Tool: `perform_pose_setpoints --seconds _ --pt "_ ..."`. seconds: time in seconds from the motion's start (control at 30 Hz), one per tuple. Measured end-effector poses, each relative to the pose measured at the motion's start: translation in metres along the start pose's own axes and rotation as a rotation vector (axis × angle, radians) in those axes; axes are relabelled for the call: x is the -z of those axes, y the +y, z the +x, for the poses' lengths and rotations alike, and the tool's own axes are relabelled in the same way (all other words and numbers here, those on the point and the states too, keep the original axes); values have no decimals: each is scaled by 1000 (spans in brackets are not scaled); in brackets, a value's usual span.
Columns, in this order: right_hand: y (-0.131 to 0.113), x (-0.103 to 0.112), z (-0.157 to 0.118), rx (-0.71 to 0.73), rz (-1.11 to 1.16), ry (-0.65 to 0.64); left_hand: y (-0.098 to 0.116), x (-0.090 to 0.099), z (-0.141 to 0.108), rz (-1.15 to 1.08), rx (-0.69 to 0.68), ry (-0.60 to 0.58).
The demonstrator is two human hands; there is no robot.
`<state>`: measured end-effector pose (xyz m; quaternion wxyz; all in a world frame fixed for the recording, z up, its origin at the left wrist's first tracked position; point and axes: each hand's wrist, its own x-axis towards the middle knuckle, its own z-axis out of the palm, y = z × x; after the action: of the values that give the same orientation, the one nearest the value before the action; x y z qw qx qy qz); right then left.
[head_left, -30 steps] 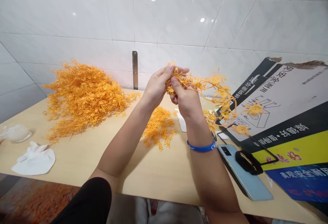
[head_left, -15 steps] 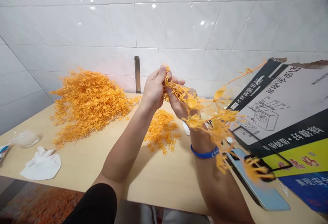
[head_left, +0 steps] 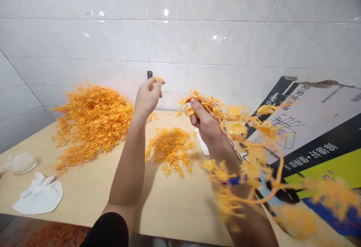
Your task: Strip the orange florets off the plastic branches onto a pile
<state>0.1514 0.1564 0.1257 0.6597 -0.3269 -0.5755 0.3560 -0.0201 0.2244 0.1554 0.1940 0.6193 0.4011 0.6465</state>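
Observation:
My left hand (head_left: 148,95) is raised above the table, its fingers pinched on a small orange piece (head_left: 158,79). To the right, my right hand (head_left: 203,119) grips a long orange sprig (head_left: 239,115), which trails over my right forearm and toward the camera, partly blurred. Below and between the hands lies a small heap of orange bits (head_left: 172,147). A large pile of orange sprigs (head_left: 94,121) sits on the left of the table, beside my left forearm.
The wooden table (head_left: 175,205) meets a tiled wall. At the left are a crumpled white tissue (head_left: 41,194) and a clear plastic item (head_left: 24,163). A printed cardboard box (head_left: 313,122) leans at the right, near a light blue phone (head_left: 267,190) partly behind the sprig.
My hands have moved apart, the left going left with a small piece. The sprig in my right hand has swung closer to the camera. The view has tilted up slightly.

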Motion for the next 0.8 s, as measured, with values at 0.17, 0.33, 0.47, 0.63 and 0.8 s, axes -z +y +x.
perform_pose_setpoints --seconds 0.17,0.33,0.47,0.63,0.8 --pt "13 4 17 -113 266 89 5 -19 -16 199 4 -275" --pt "12 5 21 -199 412 106 12 -37 -21 -133 58 -417" --pt "12 0 18 -198 434 79 20 -51 -30 -343 120 -455" --pt "12 -3 15 -113 196 93 21 -60 -35 -320 -54 -271" --pt "17 -2 19 -3 22 112 22 -61 -40 -215 -148 -414"
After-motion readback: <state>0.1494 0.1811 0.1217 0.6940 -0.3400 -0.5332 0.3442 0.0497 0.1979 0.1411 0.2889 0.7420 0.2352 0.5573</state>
